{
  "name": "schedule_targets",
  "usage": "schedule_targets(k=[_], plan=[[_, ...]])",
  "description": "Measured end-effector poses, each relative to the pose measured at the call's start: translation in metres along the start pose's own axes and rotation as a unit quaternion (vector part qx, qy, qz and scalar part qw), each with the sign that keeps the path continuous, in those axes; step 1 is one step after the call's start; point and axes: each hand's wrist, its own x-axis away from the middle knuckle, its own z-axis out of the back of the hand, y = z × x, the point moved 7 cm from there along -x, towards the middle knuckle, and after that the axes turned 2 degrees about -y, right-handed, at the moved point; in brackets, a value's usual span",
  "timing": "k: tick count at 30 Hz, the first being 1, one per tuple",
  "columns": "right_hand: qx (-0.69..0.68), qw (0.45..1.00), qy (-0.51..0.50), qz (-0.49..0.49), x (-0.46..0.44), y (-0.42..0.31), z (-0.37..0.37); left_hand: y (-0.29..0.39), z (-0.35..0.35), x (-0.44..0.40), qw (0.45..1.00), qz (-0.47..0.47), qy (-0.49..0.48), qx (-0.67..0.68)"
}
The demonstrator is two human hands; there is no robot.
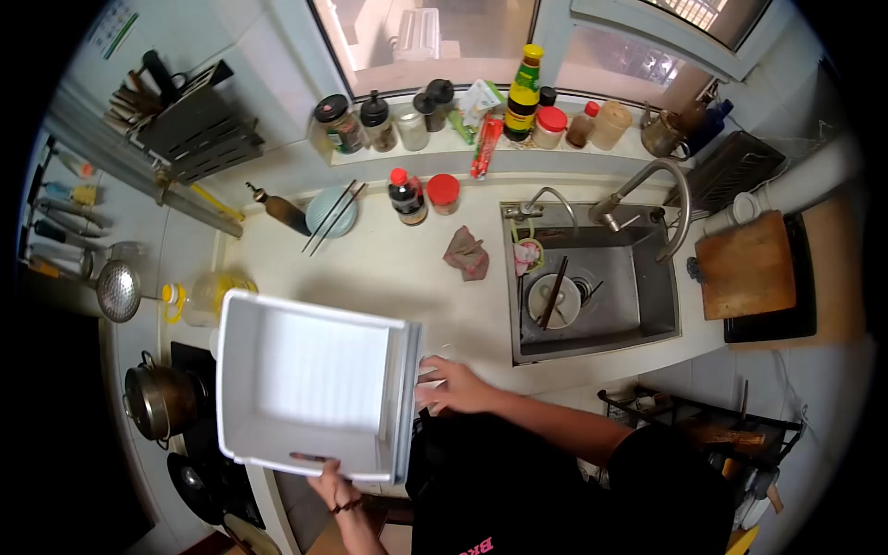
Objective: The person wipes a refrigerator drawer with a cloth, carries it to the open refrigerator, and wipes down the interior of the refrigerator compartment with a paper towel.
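Note:
A large white plastic drawer-like bin [319, 365] is held up at the left, over the counter edge and the stove side. Its inside shows bare white walls and a ribbed floor. My left hand [335, 486] grips its lower rim near a dark slot, with a dark bracelet on the wrist. My right hand [449, 384] is at the bin's grey-edged right side, fingers bent against it; the fingertips are partly hidden by that edge.
A steel sink [638, 287] holds a bowl and chopsticks. On the counter [370, 268] are a cloth [466, 253], a sauce bottle [407, 197], a red-lidded jar [443, 193] and a bowl [331, 214]. A pot [159, 400] stands at left.

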Motion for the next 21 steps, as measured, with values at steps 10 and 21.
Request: schedule_targets(k=[10,21], plan=[[0.483,0.801,0.354,-0.005,-0.077,0.096,0.366,0.030,-0.005,0.073,0.995,0.089,0.046,0.020],[0.390,0.776,0.496,0.003,-0.036,0.062,0.419,-0.021,0.007,0.084,0.987,0.160,0.002,0.015]])
